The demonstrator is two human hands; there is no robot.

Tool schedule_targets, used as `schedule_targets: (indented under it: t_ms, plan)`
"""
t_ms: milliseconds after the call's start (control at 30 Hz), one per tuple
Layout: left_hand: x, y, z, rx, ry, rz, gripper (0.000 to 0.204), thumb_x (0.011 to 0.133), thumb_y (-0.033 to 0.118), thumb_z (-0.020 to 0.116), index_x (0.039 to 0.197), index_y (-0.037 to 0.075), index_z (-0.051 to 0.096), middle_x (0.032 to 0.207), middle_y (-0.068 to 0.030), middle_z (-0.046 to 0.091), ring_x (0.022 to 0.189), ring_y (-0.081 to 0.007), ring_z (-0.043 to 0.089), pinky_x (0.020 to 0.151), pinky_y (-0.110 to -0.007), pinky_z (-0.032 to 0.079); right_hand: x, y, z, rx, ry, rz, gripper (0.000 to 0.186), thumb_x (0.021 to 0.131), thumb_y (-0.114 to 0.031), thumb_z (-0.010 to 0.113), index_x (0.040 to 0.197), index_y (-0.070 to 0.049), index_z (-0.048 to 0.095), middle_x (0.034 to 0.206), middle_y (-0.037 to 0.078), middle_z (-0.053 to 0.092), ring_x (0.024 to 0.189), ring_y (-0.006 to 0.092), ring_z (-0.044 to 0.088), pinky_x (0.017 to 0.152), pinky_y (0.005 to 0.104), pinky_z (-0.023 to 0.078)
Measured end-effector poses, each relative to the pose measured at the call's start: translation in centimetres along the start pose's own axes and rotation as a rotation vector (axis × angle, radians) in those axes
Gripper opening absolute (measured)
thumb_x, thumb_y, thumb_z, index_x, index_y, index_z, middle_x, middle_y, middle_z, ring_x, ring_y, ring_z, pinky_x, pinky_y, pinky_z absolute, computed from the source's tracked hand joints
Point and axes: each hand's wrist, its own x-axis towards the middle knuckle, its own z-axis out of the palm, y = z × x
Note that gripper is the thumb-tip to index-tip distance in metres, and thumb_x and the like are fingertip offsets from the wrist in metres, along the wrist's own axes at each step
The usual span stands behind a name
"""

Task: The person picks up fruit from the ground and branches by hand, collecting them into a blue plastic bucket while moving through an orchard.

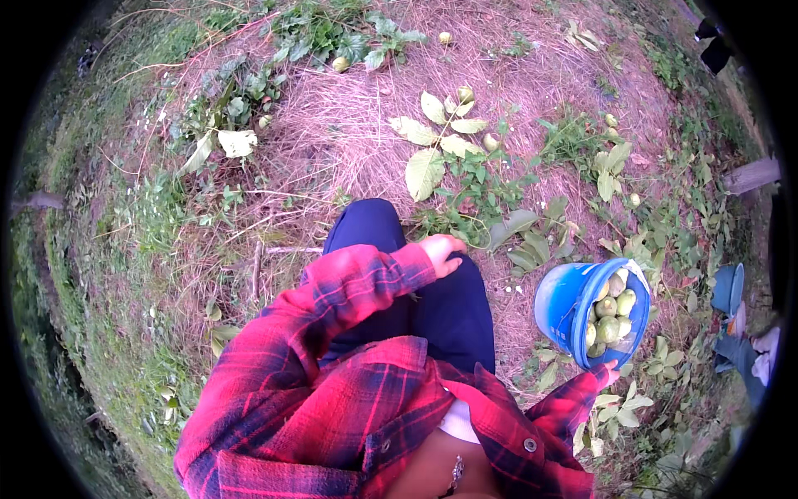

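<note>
My left hand (443,254) lies across my bent right knee in dark blue trousers (455,303), thumb apart from the loosely bent fingers, with nothing visible in it. To my right, my right hand (613,373) is at the near rim of a blue bucket (559,306), gripping its edge; part of that hand is hidden. The bucket leans with its mouth to the right. Inside lie several round green fruits (608,308), some with dark spots, which look like walnuts in their husks.
More green fruits lie on the dry grass ahead, one (465,94) beside large pale leaves (426,173) and another (340,64) by a leafy weed. A wooden post (751,176) stands at far right, above a blue container (727,288). Low plants grow around the bucket.
</note>
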Motion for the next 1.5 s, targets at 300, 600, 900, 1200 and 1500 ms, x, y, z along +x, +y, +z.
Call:
schedule_targets:
  t_ms: [300,600,900,1200,1500]
  plan:
    - [0.3,-10.4,-5.1,-0.106,0.158,-0.219,0.013,0.066,0.007,0.048,0.075,0.001,0.054,0.064,-0.0143,0.054,0.060,-0.0257,0.054,0.055,-0.031,0.043,-14.7,-24.1,-5.6,0.762,-0.438,-0.533,0.022,0.077,-0.004,0.041,0.098,0.001,0.045,0.090,0.012,0.051,0.077,0.0169,0.052,0.071,0.0244,0.041]
    - [3.1,-9.7,-4.2,-0.349,-0.021,-0.115,0.012,0.069,0.008,0.047,0.076,0.003,0.054,0.063,-0.0127,0.054,0.058,-0.0261,0.054,0.054,-0.031,0.043,-26.7,-49.5,10.6,0.872,-1.207,-0.512,0.020,0.072,-0.001,0.048,0.092,0.001,0.049,0.084,0.011,0.055,0.070,0.0151,0.054,0.064,0.0238,0.044]
    - [7.4,-17.2,-20.5,-0.988,-0.295,-0.434,0.011,0.074,0.002,0.047,0.082,-0.003,0.053,0.059,-0.0054,0.055,0.056,-0.0098,0.054,0.054,-0.019,0.042,-34.3,-48.3,32.9,-0.407,-1.086,-1.270,0.050,0.051,-0.017,0.066,0.097,-0.012,0.047,0.087,0.011,0.052,0.078,0.0271,0.050,0.073,0.0350,0.039]
    - [35.3,-27.5,-18.5,0.503,0.265,-0.040,0.017,0.067,0.005,0.046,0.081,0.003,0.053,0.074,-0.0104,0.054,0.069,-0.0225,0.052,0.057,-0.030,0.043,-29.4,-48.1,22.7,0.679,-1.188,-0.325,0.044,0.063,-0.007,0.059,0.102,0.000,0.039,0.088,0.009,0.049,0.080,0.0153,0.049,0.070,0.0259,0.041]
    - [38.5,-26.6,-17.1,0.699,-0.222,-0.545,0.030,0.062,0.023,0.058,0.082,0.002,0.054,0.072,-0.0093,0.056,0.067,-0.0185,0.055,0.053,-0.033,0.043,-27.3,-40.4,17.1,0.652,-1.285,0.023,0.041,0.065,-0.003,0.055,0.103,0.002,0.040,0.095,0.010,0.047,0.083,0.0160,0.048,0.076,0.0256,0.037]
